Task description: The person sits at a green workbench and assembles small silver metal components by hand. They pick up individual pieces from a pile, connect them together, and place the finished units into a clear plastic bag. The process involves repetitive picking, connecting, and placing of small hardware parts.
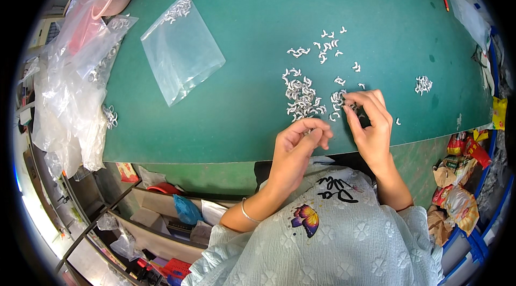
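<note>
Small curved silvery metal pieces lie in a loose heap point(302, 95) on the green table point(242, 28), just beyond my left hand point(299, 146). The fingers of that hand are curled in toward the thumb near the table's front edge, and whatever they hold is mostly hidden. My right hand point(372, 124) reaches down at a smaller cluster of the same pieces point(337, 99). Its thumb and index finger come together there in a pinch; what lies between them is too small to name. More pieces point(325, 45) are scattered farther back.
A clear plastic bag point(185, 52) with similar pieces at its top lies left of the heap. A small separate pile point(423, 84) sits at the right. Large plastic bags point(75, 98) and a pink basket point(114, 2) crowd the left edge. Snack packages point(461, 200) stand beyond the right front edge.
</note>
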Available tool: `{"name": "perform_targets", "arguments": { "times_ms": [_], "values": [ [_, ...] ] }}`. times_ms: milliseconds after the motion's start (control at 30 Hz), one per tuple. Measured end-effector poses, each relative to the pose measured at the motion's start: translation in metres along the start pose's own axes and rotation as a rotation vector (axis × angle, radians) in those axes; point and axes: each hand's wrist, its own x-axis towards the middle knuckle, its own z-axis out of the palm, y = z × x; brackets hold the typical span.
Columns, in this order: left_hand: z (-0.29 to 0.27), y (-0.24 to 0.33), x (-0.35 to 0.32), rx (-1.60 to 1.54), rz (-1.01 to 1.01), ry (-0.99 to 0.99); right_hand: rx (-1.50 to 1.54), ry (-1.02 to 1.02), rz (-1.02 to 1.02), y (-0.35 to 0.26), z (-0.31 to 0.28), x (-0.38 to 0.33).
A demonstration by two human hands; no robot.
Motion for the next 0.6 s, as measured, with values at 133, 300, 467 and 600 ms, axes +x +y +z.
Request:
{"name": "perform_targets", "arguments": {
  "times_ms": [133,300,467,600],
  "values": [
    [-0.002,-0.002,0.0,0.029,-0.035,-0.004,-0.078,0.028,-0.103,-0.001,0.003,0.004],
    [0.0,-0.003,0.0,0.077,-0.033,0.005,-0.018,-0.001,-0.106,0.002,0.001,0.004],
    [0.001,-0.004,-0.001,0.244,0.02,0.048,0.283,-0.016,0.078,-0.003,-0.006,-0.002],
    [0.013,-0.004,0.002,0.195,0.127,0.036,0.4,-0.052,0.007,-0.013,-0.011,-0.005]
  ]
}}
